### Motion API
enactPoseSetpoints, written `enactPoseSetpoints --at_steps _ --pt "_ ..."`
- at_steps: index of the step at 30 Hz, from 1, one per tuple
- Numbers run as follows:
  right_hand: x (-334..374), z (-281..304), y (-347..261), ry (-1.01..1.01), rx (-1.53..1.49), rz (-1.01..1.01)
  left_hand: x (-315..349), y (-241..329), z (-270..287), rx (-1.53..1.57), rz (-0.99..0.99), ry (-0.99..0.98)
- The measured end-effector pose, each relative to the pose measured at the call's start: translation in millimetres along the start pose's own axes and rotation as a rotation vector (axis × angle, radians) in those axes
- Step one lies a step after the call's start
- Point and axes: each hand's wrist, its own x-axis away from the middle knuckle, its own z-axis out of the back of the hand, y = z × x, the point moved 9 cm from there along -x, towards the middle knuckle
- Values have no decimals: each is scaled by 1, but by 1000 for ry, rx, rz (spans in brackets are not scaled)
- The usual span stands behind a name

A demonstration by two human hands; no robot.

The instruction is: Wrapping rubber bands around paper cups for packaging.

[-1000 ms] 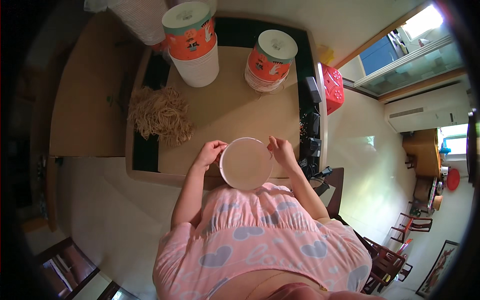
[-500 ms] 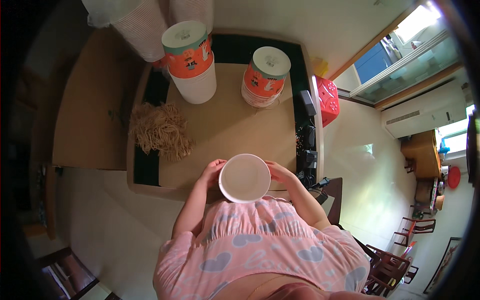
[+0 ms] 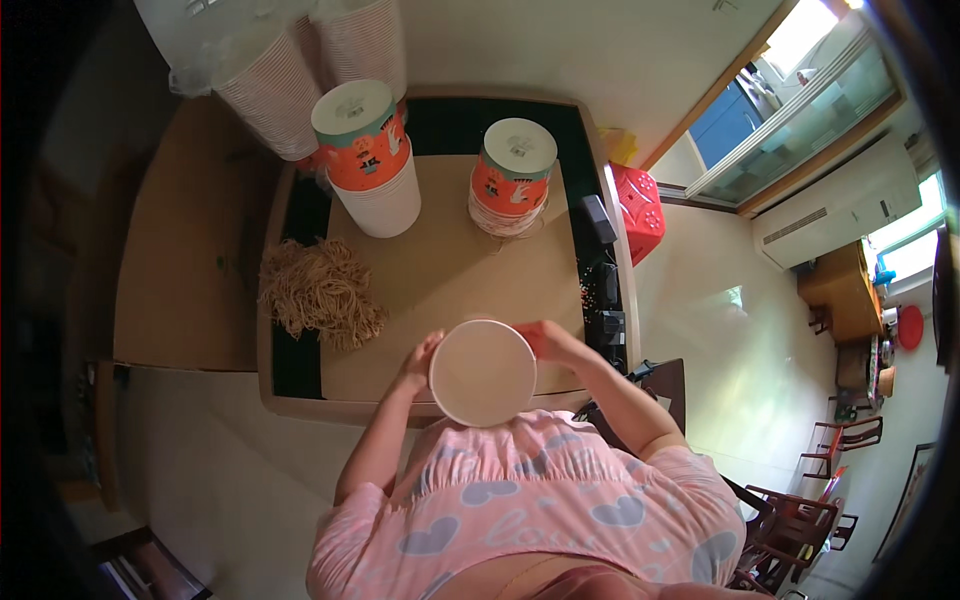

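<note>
A white, round paper bucket (image 3: pixel 483 374) faces me with its open mouth, over the near edge of the table and close to my body. My left hand (image 3: pixel 420 362) is closed around its left side. My right hand (image 3: pixel 545 341) grips it at the upper right, its fingertips partly hidden behind the rim. Beyond it, an upturned bucket (image 3: pixel 512 192) with an orange and green print stands with strings around its lower part. At the left lies a loose heap of tan strings (image 3: pixel 318 292).
An orange-printed bucket (image 3: pixel 362 155) tops a stack of upturned white buckets (image 3: pixel 383 208). Tall nested stacks of buckets (image 3: pixel 268 95) in clear plastic rise behind a cardboard box (image 3: pixel 185 240) at the left. Black adapters (image 3: pixel 605 327) line the table's right edge, beside a red stool (image 3: pixel 637 215).
My right hand has shifted toward the far side of the bucket, while my left hand stays on its left side. The whole view has tipped slightly, so the table sits lower.
</note>
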Motion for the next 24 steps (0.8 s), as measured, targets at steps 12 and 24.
enactPoseSetpoints --at_steps 12,24 --pt "-127 224 -261 522 -204 403 5 421 -80 -704 -1275 641" --pt "-239 297 -125 247 -609 246 -97 381 -144 -937 -1153 485"
